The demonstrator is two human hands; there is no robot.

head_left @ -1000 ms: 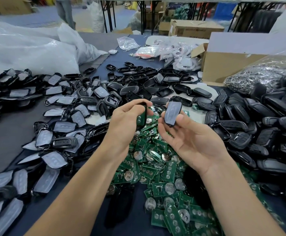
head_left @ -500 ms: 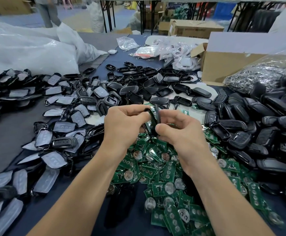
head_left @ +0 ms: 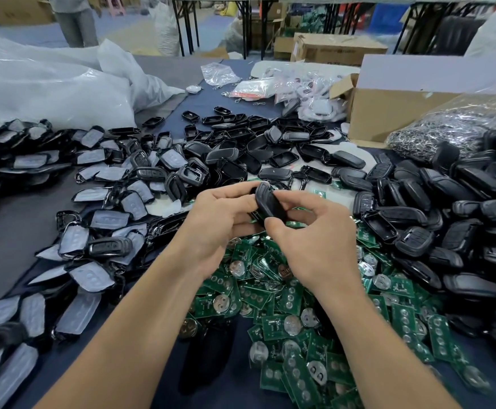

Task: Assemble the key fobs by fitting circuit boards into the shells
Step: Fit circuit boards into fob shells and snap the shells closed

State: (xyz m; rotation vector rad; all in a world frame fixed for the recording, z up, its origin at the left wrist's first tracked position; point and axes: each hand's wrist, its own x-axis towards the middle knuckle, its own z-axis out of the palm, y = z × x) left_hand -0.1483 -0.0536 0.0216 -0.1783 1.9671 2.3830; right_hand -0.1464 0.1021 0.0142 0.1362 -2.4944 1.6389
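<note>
In hand: a black plastic key fob shell [head_left: 266, 202], held edge-up between both hands above the near end of the board pile.
Left hand [head_left: 221, 219]: its grip is closed on the shell's left side, thumb on top, fingers curled beneath.
Right hand [head_left: 314, 240]: thumb and forefinger pinch the shell's lower right edge; the other fingers curl loosely.
Board inside: I cannot tell whether a board sits fully in the shell; its inside faces away or is covered by fingers.
Step, as I judge it: pressing the halves closed on one fob.
Done so far: a heap of closed black fobs [head_left: 435, 202] lies to the right on the dark counter [head_left: 11, 219], which suggests many are finished, though I cannot confirm each holds a board.
Left to do: a large pile of loose green circuit boards with round silver coin cells [head_left: 285, 314] lies under the forearms, open black shell halves [head_left: 241, 143] lie further back, and grey rubber button pads in black frames [head_left: 93, 202] spread to the left. Much work remains.
Versus one second ago: the hands were apart, the left holding a green board and shell piece, the right a separate dark cover; now they meet on one piece and no green shows.
Versus half a second ago: the hands were already joined; the shell now shows more of its curved back.
Surroundings: the piles look unmoved.
</note>
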